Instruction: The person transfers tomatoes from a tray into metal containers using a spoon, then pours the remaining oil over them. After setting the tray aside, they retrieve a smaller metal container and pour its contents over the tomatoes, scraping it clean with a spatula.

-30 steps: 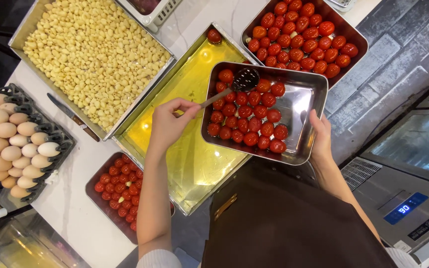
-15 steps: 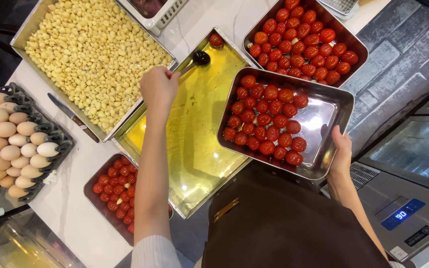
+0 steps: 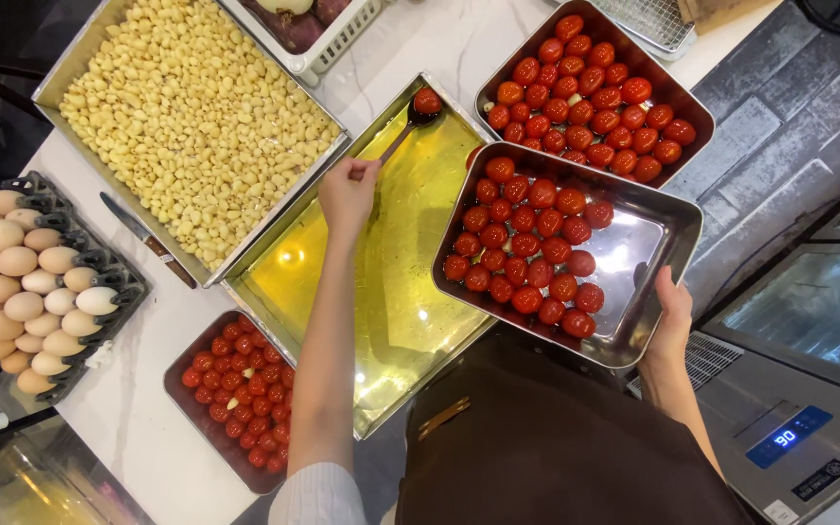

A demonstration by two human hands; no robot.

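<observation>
On the table (image 3: 148,428), a long pan of oil (image 3: 381,292) lies in the middle. Left of it sits a pan of garlic cloves (image 3: 187,117), with a knife (image 3: 148,241) beside that pan and a tray of eggs (image 3: 31,282) further left. A tray of tomatoes (image 3: 235,399) sits at the near left, another (image 3: 590,92) at the far right. The left hand (image 3: 347,194) holds a spoon (image 3: 410,122) over the oil pan's far end, one tomato (image 3: 428,100) in it. The right hand (image 3: 673,321) holds a third tomato tray (image 3: 634,321) above the oil pan's right edge.

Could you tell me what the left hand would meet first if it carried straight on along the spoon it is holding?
Probably the lone red tomato on the dark spoon that the left hand holds, at the oily steel tray's far corner; depth is uncertain.
</observation>
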